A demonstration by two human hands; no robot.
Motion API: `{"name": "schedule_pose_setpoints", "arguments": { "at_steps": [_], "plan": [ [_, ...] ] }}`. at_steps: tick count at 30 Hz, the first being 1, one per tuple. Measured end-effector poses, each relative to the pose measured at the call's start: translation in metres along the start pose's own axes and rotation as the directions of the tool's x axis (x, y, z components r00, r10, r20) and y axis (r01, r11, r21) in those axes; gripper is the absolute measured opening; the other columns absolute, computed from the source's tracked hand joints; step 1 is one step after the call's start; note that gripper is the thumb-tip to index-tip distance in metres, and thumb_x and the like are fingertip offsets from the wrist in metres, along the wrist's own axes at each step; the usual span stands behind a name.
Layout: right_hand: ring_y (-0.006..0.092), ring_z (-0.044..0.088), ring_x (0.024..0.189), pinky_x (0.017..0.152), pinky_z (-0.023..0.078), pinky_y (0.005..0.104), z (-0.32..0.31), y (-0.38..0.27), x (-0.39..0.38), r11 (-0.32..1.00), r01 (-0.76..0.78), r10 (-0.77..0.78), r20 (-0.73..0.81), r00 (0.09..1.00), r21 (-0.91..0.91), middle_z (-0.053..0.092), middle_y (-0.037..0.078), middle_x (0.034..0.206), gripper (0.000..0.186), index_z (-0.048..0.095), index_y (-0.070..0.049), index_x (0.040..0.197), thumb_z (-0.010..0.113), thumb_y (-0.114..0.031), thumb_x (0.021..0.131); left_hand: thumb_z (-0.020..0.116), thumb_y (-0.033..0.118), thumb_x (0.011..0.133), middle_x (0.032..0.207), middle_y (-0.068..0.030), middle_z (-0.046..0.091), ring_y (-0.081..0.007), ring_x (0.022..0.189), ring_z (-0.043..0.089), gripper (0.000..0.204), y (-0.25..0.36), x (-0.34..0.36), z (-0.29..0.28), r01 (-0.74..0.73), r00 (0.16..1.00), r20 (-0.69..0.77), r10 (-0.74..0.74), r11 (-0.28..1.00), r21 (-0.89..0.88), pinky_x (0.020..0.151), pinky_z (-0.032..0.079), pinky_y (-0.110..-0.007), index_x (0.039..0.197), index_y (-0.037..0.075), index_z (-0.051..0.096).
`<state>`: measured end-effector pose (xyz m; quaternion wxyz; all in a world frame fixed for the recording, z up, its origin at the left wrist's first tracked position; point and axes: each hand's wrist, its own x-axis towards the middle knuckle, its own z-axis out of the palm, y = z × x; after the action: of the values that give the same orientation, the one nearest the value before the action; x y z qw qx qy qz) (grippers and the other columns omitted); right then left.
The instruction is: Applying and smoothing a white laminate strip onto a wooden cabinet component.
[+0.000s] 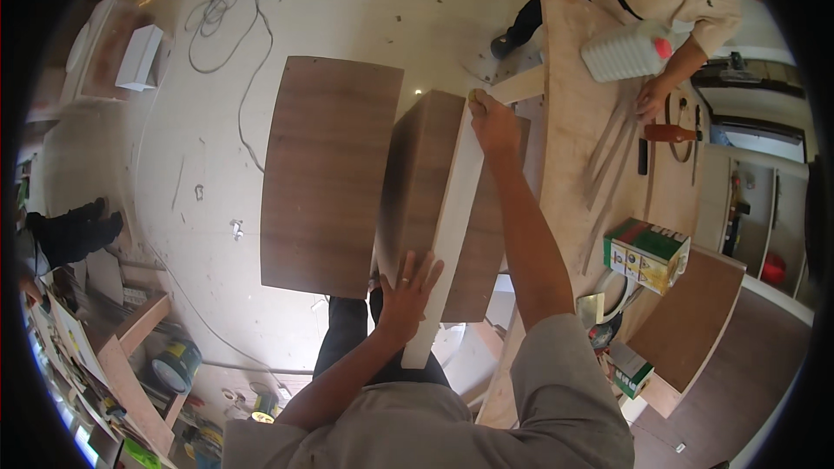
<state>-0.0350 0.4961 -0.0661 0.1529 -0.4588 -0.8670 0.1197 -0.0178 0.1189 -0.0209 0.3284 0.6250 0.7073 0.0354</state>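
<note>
Two bare hands worked one brown laminated panel that stood on edge in front of the person, its pale raw edge turned up and running away from the body. Left hand lay at the near end, fingers spread open and flat against the brown face and pale edge, a ring on one finger, not gripping. Right hand sat at the far end, arm stretched out, fingers curled over the top corner of the panel; how tight the grip was could not be told. Just left of it a second brown panel lay flat on the pale floor, close beside but seemingly apart from the held one. To the right ran a long plywood workbench with a green and white box near the person's elbow and thin wood strips further along. At the far end of the bench another person's hand rested on the strips, with a white ribbed jug with a red cap beside it. Loose cable curled on the floor far left, near a white box.
</note>
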Motion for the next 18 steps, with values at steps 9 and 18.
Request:
{"name": "schedule_pose_setpoints", "arguments": {
  "at_steps": [9,18],
  "plan": [
    [0.0409,0.072,0.088,0.082,0.057,0.0478,-0.015,-0.024,-0.178,0.963,-0.173,0.154,0.105,0.983,0.205,0.076,0.021,0.097,0.028,0.075,-0.008,0.121,0.073,-0.023,0.097,0.094,0.032,0.068,0.175,-0.0052,0.016,-0.0367,0.162,0.013,0.127,-0.009,-0.007,0.000,0.048,0.998,0.036,-0.046,0.998,-0.050,0.101,0.046,-0.073,0.169,0.022,0.018],
    [0.0424,0.072,0.093,0.081,0.058,0.0520,0.003,0.005,-0.007,0.976,-0.204,0.205,-0.007,0.979,0.082,0.076,0.020,0.099,0.026,0.073,-0.017,0.120,0.070,-0.030,0.098,0.094,0.029,0.069,0.176,-0.0076,0.012,-0.0382,0.162,0.012,0.125,-0.007,-0.004,0.000,0.014,1.000,0.012,-0.013,0.999,-0.038,0.104,0.047,-0.071,0.168,0.021,0.019]
  ]
}}
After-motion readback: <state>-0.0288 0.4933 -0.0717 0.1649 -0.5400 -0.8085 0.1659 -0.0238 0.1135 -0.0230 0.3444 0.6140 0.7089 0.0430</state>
